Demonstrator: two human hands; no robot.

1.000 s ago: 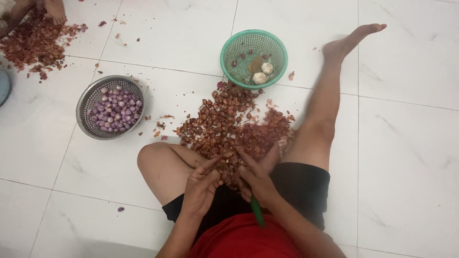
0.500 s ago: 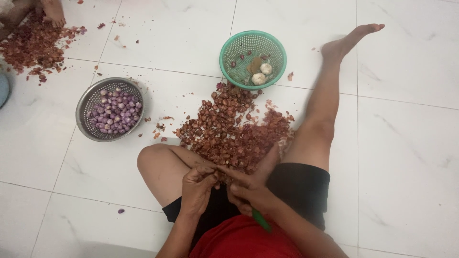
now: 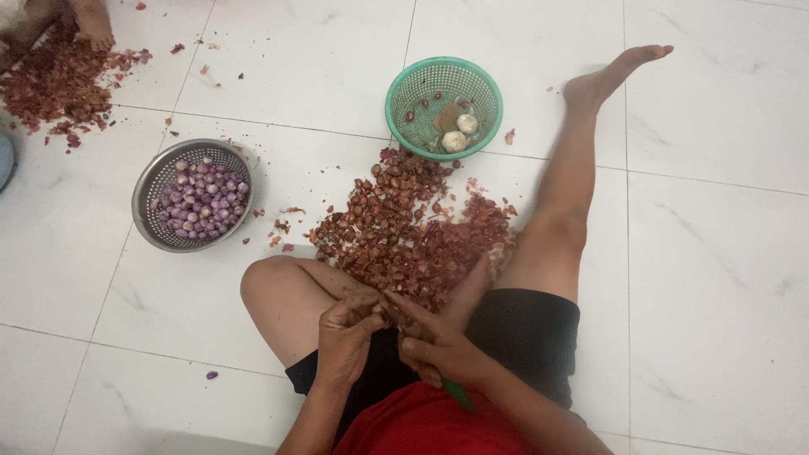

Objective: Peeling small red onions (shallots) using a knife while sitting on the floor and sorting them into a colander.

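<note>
Both hands, left hand (image 3: pixel 345 330) and right hand (image 3: pixel 434 344), pinch one small shallot (image 3: pixel 389 308) at the near edge of the papery brown shallot pile (image 3: pixel 413 232), right fingers also closed on a green knife handle (image 3: pixel 458 394).

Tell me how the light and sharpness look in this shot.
Head view: soft, even light; the white floor shows faint sheen, no harsh glare. Weak shadows under the steel bowl and green basket. The shallot pile is sharp; the hands, left and right, look slightly soft.
</note>
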